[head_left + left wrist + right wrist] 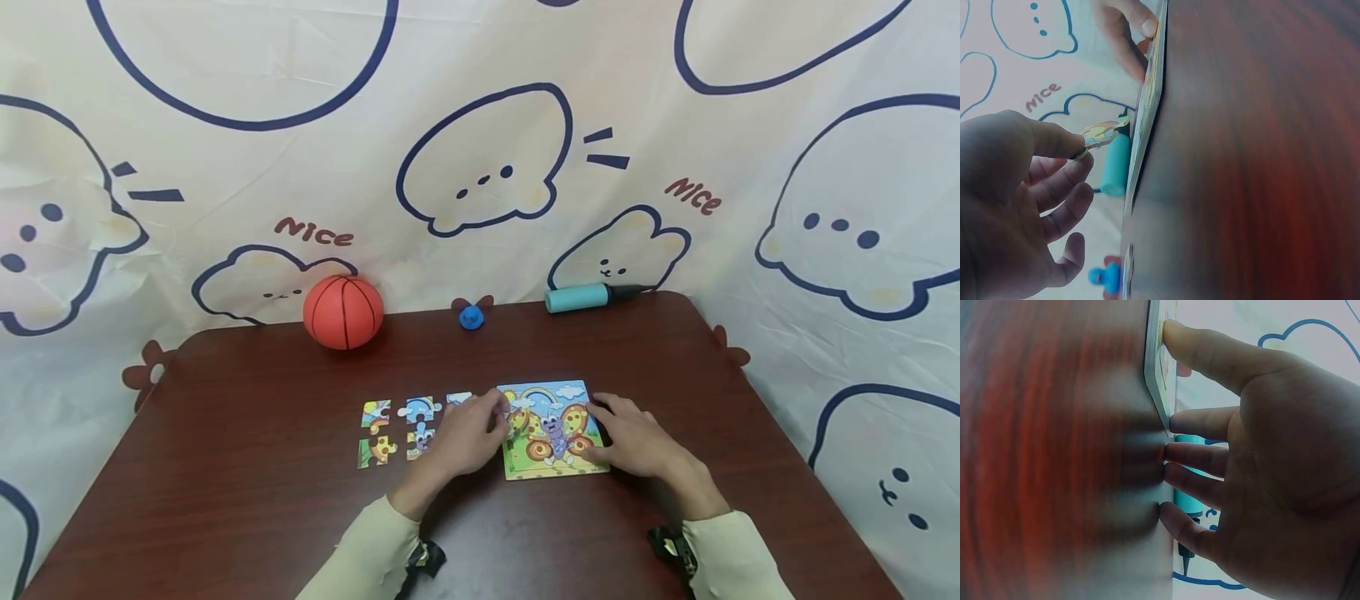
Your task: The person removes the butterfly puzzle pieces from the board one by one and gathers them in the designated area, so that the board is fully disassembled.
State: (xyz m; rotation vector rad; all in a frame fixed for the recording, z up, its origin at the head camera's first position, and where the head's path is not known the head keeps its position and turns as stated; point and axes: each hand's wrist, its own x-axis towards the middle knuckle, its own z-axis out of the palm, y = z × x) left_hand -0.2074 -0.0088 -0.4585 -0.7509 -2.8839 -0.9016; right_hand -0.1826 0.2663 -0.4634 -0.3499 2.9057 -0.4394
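My left hand (468, 433) pinches a puzzle piece (1100, 133) between thumb and index finger, raised beside the left edge of a jigsaw puzzle board (553, 408). The other fingers of that hand are loosely bent. A purple-bodied butterfly and a rainbow show on the board, which lies flat on the table. My right hand (637, 433) rests at its right side. The right thumb (1194, 353) presses on the board's top near the edge, while the straight fingers touch the side and the tabletop. Several loose puzzle pieces (377, 451) lie left of the board, one partly hidden by my left hand.
An orange-red toy basketball (343, 312) stands at the table's back left. Along the back edge are a small blue knobbed object (471, 317) and a teal cylinder with a black tip (577, 298). A printed cloth (480, 275) hangs behind the brown table (247, 467).
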